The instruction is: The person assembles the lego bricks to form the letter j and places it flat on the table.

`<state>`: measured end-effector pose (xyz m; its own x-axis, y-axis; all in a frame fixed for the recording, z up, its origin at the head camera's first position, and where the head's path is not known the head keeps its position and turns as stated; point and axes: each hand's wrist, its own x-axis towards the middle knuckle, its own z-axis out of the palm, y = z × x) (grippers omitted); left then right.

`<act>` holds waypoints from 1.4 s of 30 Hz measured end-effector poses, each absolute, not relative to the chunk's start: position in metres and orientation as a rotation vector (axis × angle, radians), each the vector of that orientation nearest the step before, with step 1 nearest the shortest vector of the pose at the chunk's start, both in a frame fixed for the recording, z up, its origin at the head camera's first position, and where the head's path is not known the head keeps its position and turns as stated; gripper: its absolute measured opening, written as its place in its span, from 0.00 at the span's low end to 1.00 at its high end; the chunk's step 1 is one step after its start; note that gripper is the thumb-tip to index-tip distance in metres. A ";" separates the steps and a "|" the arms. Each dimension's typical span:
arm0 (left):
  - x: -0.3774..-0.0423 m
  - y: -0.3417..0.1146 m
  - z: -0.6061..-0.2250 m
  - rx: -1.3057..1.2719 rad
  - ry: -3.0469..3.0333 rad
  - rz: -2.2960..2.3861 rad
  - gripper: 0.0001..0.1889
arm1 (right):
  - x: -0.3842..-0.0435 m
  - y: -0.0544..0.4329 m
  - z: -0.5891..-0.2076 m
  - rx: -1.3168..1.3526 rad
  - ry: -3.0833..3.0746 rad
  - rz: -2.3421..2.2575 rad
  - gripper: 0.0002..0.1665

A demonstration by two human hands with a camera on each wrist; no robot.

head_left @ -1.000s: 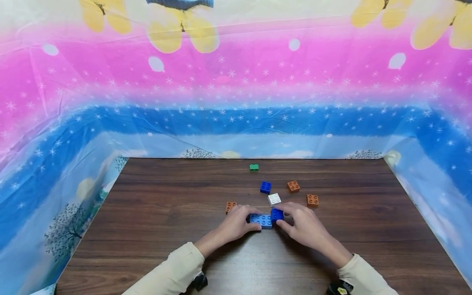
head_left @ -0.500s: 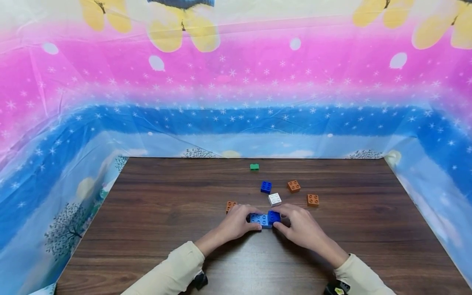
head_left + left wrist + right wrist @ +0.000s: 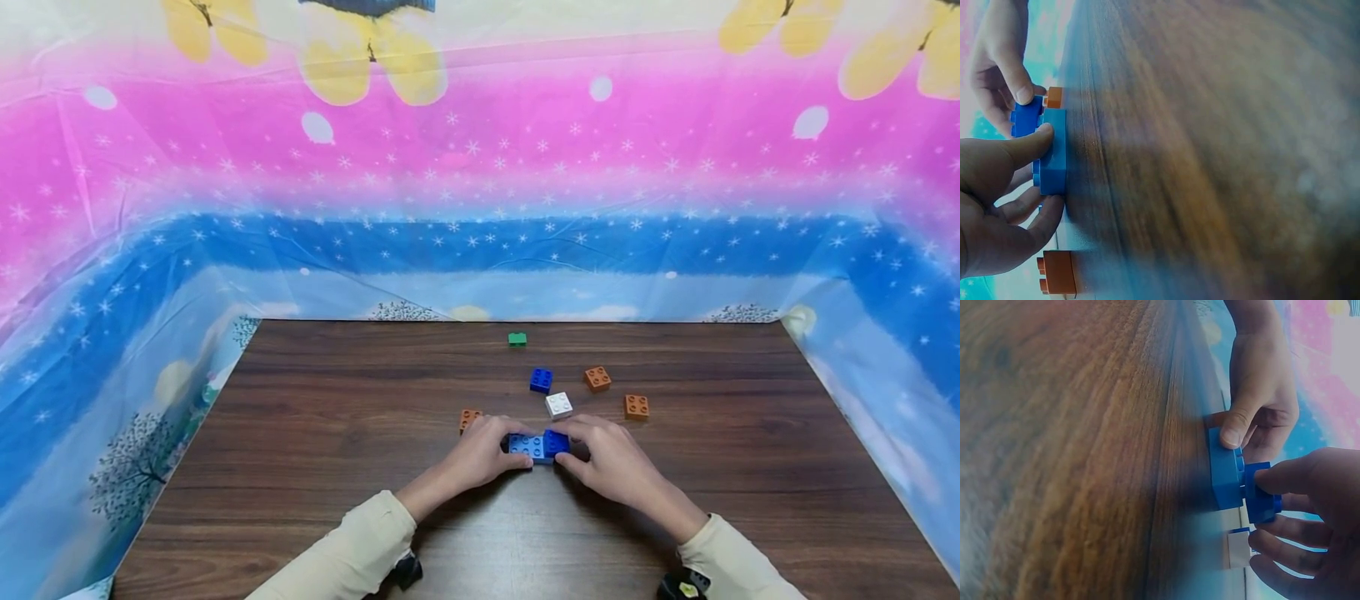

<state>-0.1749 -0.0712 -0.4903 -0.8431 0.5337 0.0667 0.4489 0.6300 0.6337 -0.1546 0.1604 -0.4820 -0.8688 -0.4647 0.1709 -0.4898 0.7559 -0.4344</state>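
My left hand (image 3: 480,454) pinches the left end of a long light blue toy brick (image 3: 527,448) that lies on the table. Thumb and fingers of my right hand (image 3: 617,457) hold a square dark blue brick (image 3: 556,443) over the light blue brick's right end. In the right wrist view the dark blue brick (image 3: 1260,492) sits against the studs of the light blue one (image 3: 1225,470), with a narrow gap and some studs visible between them. The left wrist view shows my left thumb on the near side of the light blue brick (image 3: 1054,153).
Behind the hands lie a white brick (image 3: 558,406), another dark blue brick (image 3: 542,380) and two orange bricks (image 3: 597,379) (image 3: 637,407). A green brick (image 3: 517,340) is farther back. One more orange brick (image 3: 470,420) is partly hidden by my left hand. Patterned cloth (image 3: 480,246) walls the wooden table (image 3: 337,375).
My right hand has moved slightly left, bringing the dark blue brick from beside the light blue brick's right end to over its end studs. The left hand has stayed in place.
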 end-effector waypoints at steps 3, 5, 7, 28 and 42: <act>-0.175 -0.071 -0.491 0.822 2.721 0.999 0.19 | -0.155 0.160 -0.481 0.804 -2.888 0.717 0.24; -0.175 -0.071 -0.491 0.816 2.722 0.993 0.19 | -0.156 0.160 -0.481 0.815 -2.887 0.702 0.24; -0.175 -0.071 -0.492 0.811 2.725 0.988 0.19 | -0.156 0.160 -0.482 0.825 -2.887 0.693 0.24; -0.176 -0.071 -0.490 0.819 2.723 0.982 0.19 | -0.161 0.160 -0.481 0.847 -2.960 0.620 0.25; -0.176 -0.071 -0.489 0.813 2.707 0.986 0.19 | -0.161 0.161 -0.486 0.776 -2.938 0.815 0.28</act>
